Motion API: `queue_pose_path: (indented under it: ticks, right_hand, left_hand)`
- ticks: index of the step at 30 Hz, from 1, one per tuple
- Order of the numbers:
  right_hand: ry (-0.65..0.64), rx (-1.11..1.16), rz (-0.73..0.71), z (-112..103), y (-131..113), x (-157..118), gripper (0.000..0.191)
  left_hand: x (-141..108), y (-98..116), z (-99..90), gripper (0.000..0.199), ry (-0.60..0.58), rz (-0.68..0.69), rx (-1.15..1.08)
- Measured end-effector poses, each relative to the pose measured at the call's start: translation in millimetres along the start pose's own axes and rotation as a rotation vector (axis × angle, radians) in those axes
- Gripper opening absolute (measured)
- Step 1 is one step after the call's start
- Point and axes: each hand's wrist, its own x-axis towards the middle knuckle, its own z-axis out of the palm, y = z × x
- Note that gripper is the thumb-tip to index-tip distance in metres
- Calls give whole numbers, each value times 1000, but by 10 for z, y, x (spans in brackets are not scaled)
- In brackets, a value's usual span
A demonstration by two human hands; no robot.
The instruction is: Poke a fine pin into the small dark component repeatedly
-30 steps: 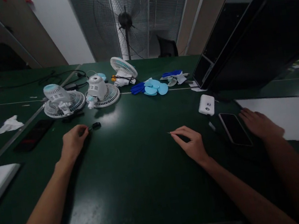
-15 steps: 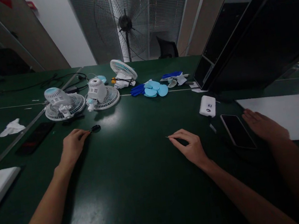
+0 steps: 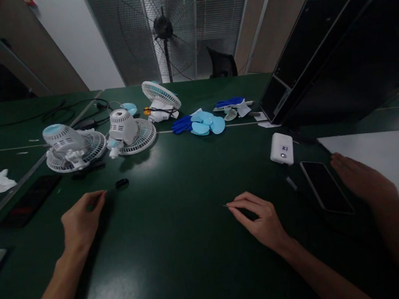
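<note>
My left hand (image 3: 82, 220) is closed in a pinch over the table at the left; whatever its fingertips hold is too small to make out. Just beyond those fingertips lies a small black object (image 3: 122, 183), apart from them. On the right side, my right hand (image 3: 256, 215) pinches a thin, pale, needle-like piece (image 3: 224, 206) between thumb and forefinger, its tip pointing left. Another person's hand (image 3: 363, 177) rests at the far right, by a phone (image 3: 326, 186) and a white sheet (image 3: 380, 157).
Small white fan parts (image 3: 123, 127) and light blue fan blades (image 3: 207, 122) lie along the back of the green table (image 3: 187, 278). A large dark monitor (image 3: 335, 63) stands at the back right. A white power bank (image 3: 281, 149) and a dark phone (image 3: 30, 201) lie nearer.
My left hand has drawn back towards me and left, away from the small black object. My right hand keeps its pinch. The whole view has shifted slightly.
</note>
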Motion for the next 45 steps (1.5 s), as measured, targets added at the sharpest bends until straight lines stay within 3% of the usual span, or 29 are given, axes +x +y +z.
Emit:
queue_pose_path:
  ticks: [12, 24, 30, 35, 39, 45]
  right_hand:
    - [-22, -20, -2, 55, 13, 47, 19]
    - [-20, -33, -3, 34, -13, 23, 22]
    - [-45, -16, 15, 40, 8, 14, 21]
    - [-47, -4, 24, 40, 13, 25, 20]
    - [-55, 24, 31, 27, 0, 52, 20]
    - [-83, 67, 52, 21, 33, 68, 20]
  left_hand:
    - [35, -8, -15, 46, 62, 60, 8]
    - [3, -16, -26, 47, 17, -81, -23]
    - [20, 141, -60, 48, 37, -109, -112]
    - [170, 341, 69, 51, 47, -138, -255]
    - [291, 417, 174, 47, -51, -120, -313]
    - [317, 422, 160, 53, -156, -200, -310]
